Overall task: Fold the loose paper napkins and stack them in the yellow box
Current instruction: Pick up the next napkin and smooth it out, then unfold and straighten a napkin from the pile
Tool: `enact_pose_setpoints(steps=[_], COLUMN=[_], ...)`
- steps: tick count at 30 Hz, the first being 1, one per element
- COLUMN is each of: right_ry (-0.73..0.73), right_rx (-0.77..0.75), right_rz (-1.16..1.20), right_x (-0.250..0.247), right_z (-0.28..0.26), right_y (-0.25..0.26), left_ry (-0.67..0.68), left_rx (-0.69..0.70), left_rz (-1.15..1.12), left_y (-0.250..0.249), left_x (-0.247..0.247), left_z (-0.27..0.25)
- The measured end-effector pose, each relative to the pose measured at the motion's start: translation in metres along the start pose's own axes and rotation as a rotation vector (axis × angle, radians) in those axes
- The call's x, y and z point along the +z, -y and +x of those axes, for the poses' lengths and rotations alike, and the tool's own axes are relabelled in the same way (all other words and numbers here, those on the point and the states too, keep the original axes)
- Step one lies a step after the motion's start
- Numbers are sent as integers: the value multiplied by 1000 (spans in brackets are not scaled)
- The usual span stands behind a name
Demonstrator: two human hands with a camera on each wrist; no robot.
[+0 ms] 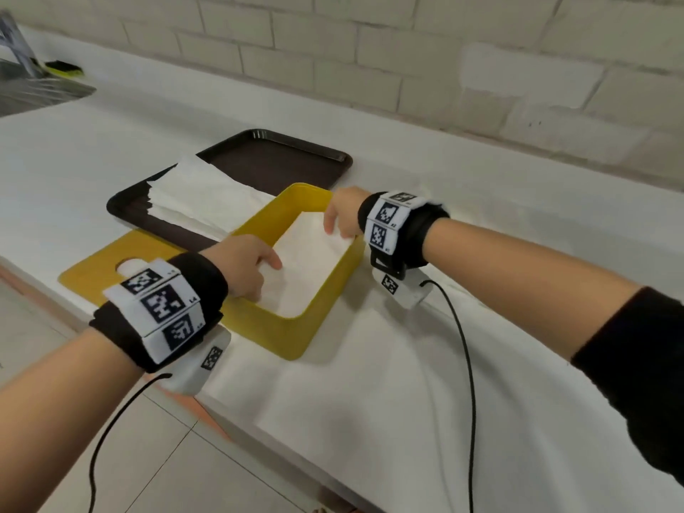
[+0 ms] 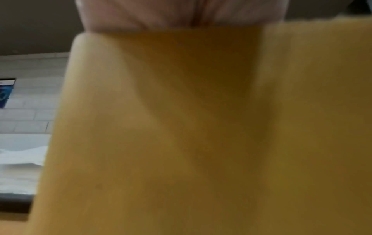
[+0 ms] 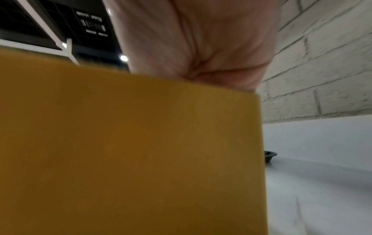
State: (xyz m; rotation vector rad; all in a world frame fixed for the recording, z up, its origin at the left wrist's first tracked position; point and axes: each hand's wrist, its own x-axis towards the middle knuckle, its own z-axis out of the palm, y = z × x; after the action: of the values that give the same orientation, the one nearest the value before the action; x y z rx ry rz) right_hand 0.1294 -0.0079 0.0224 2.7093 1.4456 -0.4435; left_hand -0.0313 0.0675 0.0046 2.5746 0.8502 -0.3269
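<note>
Counter: hands inside yellow box

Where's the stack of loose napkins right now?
In the head view the loose napkins lie on the near left part of the dark tray, just behind and left of the yellow box.

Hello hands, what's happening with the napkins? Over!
Both hands, left hand and right hand, pressing folded napkin into yellow box. Loose napkins waiting on brown tray. Nothing blocking.
</note>
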Motion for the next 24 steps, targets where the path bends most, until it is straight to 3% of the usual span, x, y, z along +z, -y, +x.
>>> enact_pose_setpoints(steps=[8,18,21,24], right_ry=[128,122,69,79], right_rx=[-7,-70,-87,-65], right_rz=[-159,-165,-85,-201], right_x=[26,27,28,23], right_z=[27,29,25,20], right_y=[8,3,2,5], left_ry=[64,46,-5,-65], left_rx=[-14,-51,27,185], left_rz=[120,219,353,371], left_y=[1,-7,-9,-9], left_x=[6,9,6,4], left_z=[7,6,3,2])
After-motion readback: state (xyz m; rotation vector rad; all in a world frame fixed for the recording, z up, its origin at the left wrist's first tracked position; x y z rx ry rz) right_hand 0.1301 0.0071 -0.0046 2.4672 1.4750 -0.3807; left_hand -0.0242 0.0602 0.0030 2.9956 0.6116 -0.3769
